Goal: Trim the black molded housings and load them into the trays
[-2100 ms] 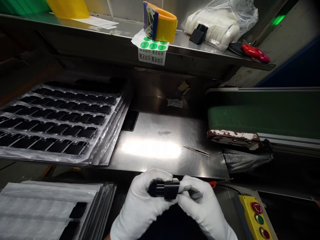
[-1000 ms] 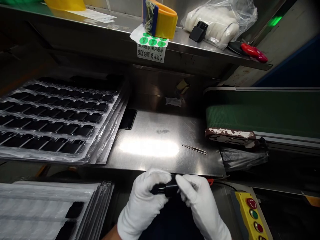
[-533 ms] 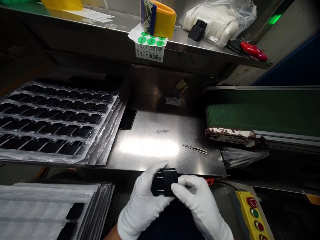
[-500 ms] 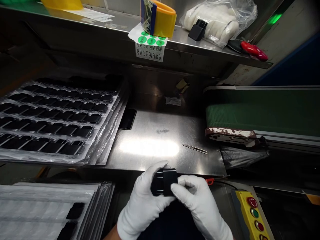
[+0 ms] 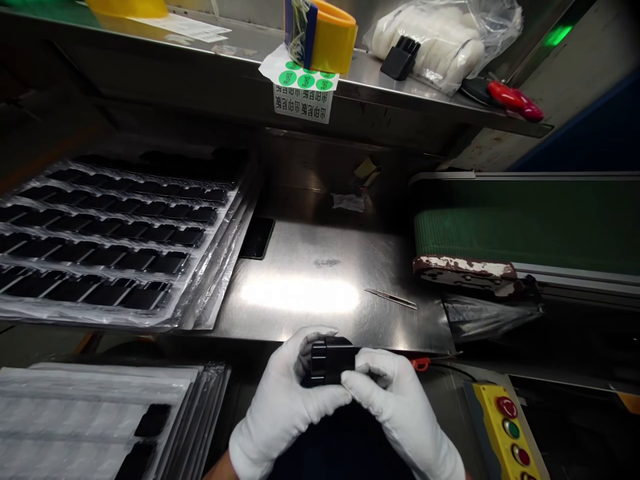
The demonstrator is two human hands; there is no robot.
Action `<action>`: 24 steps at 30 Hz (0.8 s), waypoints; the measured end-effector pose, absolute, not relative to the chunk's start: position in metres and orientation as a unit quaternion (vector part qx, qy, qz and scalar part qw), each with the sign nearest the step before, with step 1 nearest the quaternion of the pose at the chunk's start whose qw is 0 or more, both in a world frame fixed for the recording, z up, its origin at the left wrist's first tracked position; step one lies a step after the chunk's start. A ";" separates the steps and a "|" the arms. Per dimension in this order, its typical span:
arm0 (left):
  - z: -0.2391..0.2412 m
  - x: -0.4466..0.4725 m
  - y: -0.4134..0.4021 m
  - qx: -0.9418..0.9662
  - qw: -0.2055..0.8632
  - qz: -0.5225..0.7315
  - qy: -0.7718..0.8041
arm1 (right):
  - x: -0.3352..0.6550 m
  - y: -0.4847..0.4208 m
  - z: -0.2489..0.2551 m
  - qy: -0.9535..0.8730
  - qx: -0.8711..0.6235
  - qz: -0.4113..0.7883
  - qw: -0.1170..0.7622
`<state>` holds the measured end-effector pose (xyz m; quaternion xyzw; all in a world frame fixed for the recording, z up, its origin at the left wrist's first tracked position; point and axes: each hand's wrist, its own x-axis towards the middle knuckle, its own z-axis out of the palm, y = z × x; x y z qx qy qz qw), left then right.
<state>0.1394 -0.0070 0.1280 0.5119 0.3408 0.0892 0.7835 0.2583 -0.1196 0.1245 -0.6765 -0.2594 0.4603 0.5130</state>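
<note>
Both my hands wear white gloves and meet at the near edge of the steel bench. My left hand (image 5: 285,407) wraps a small black plastic block (image 5: 330,359) from the left and below. My right hand (image 5: 400,413) pinches the same block from the right with curled fingers. The block's broad face is turned up toward me. A clear tray of black parts (image 5: 115,233) lies to the left of the hands. Nearer me, at the lower left, sits a second clear tray (image 5: 75,420) holding two black parts.
Thin tweezers (image 5: 391,299) lie on the steel bench (image 5: 300,293). A green conveyor belt (image 5: 525,227) runs on the right. A yellow button box (image 5: 505,427) sits at lower right. The shelf above carries a yellow tape roll (image 5: 327,40), green stickers (image 5: 305,83) and bagged white gloves (image 5: 440,40).
The black block has been turned in my hands from edge-on to its broad face up. Both hands stayed at the bench edge.
</note>
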 end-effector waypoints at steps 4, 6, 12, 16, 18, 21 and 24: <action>0.125 0.139 -0.007 0.480 0.800 0.106 0.345 | 0.259 -0.118 0.125 -0.266 -0.674 0.461 0.513; 0.124 0.139 -0.007 0.469 0.805 0.118 0.343 | 0.260 -0.118 0.125 -0.263 -0.674 0.463 0.513; 0.124 0.140 -0.002 0.547 0.772 0.100 0.308 | 0.263 -0.120 0.118 -0.237 -0.640 0.464 0.566; 0.115 0.140 0.000 0.530 0.801 0.037 0.276 | 0.250 -0.117 0.096 -0.120 -0.554 0.541 0.622; 0.102 0.139 -0.003 0.496 0.810 0.036 0.310 | 0.240 -0.117 0.077 -0.064 -0.519 0.584 0.621; 0.077 0.138 -0.005 0.460 0.818 0.043 0.343 | 0.237 -0.127 0.032 -0.038 -0.537 0.614 0.577; 0.058 0.138 -0.003 0.429 0.839 0.000 0.336 | 0.259 -0.161 -0.025 0.038 -0.631 0.571 0.524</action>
